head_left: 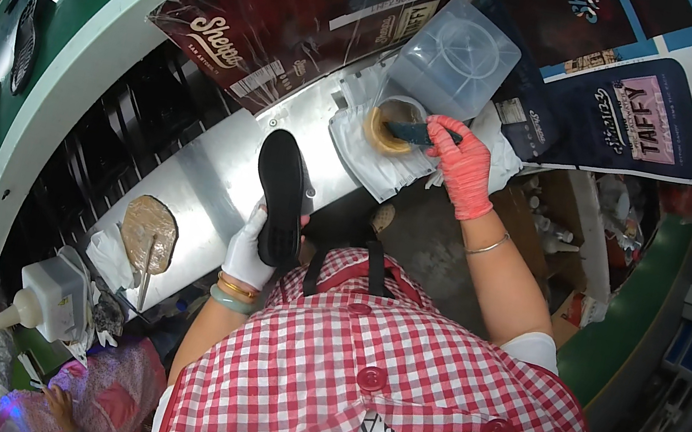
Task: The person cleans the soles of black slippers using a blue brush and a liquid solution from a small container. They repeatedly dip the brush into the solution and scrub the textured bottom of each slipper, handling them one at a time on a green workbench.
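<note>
1. A dark red printed sheet point(214, 17) at the far side of the tabletop point(221, 162) carries pale script lettering and a barcode. A navy printed sheet point(581, 114) at upper right carries more white script and a pink label with dark capitals.
2. The long black shoe sole point(281, 191) is matte, rounded at both ends and slightly narrowed mid-length, with a raised edge. It is held up above the near edge of the bare-metal tabletop, toe end pointing away.
3. The white-gloved left hand point(249, 256) grips the sole near its closer end; most of its fingers are hidden behind it.
4. The coral-gloved right hand point(462, 174) pinches a dark, flat-handled brush point(412, 132) between thumb and fingers. The brush's far end is inside a round translucent cup point(404, 102) with a yellowish band; its tip is hard to make out.
5. At lower left, another person's hand point(59, 408) and pink sleeve point(117, 384) are partly cut off.
</note>
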A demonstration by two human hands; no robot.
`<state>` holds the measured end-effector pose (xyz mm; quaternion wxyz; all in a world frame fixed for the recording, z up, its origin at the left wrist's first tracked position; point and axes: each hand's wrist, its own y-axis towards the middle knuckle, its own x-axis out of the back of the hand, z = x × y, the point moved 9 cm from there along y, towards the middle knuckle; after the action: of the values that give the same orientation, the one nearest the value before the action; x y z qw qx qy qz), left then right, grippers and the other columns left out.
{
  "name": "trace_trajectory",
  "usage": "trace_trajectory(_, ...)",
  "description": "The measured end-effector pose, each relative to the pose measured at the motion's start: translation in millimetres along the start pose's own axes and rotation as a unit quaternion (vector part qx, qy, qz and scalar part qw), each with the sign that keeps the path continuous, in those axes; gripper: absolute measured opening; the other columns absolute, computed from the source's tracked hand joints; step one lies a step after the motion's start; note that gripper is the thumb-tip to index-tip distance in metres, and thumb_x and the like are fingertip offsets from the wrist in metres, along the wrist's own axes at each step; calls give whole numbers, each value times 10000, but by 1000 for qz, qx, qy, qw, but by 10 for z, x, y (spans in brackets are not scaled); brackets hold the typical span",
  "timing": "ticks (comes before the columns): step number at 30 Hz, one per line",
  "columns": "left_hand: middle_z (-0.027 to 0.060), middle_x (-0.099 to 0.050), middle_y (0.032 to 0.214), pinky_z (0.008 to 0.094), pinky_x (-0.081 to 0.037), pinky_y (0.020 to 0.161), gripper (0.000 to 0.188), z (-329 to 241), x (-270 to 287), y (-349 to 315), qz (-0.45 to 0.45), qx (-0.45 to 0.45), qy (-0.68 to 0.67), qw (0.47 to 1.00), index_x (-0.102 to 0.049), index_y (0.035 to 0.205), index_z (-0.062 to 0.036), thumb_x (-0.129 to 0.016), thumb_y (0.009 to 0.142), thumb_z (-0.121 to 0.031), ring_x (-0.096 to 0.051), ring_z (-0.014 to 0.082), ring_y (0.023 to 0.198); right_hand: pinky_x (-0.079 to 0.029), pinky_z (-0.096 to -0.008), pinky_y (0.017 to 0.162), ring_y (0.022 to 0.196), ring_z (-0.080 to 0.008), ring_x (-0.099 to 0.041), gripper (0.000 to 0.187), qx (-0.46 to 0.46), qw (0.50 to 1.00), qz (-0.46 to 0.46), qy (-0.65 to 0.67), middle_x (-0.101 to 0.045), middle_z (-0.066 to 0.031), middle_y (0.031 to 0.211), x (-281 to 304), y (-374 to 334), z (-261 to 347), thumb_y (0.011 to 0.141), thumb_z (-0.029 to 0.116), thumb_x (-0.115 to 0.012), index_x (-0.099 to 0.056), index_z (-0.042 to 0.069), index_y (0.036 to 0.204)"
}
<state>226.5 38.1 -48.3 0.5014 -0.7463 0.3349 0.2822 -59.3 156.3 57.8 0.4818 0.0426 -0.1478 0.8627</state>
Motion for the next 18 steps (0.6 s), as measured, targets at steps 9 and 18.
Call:
trace_trajectory(9,116,-469,1289,376,-508,821,537,-205,-251,62,27,-51,36,998,-253,1416,-108,-351,971,-392,-558,288,1089,-415,-170,504,582,-54,-557,233,-66,997,18,24,-640,-35,870,146,43,-271,865,212,-626,-641,14,988)
trace_trajectory(18,147,-554,1148,371,-522,756,766,-301,-382,-88,18,-64,-28,997,-380,1321,-88,-229,868,-687,-611,272,946,-413,-154,473,563,-56,-579,240,-47,982,114,139,-633,-28,790,-809,-749,692,908,252,-569,-623,29,981)
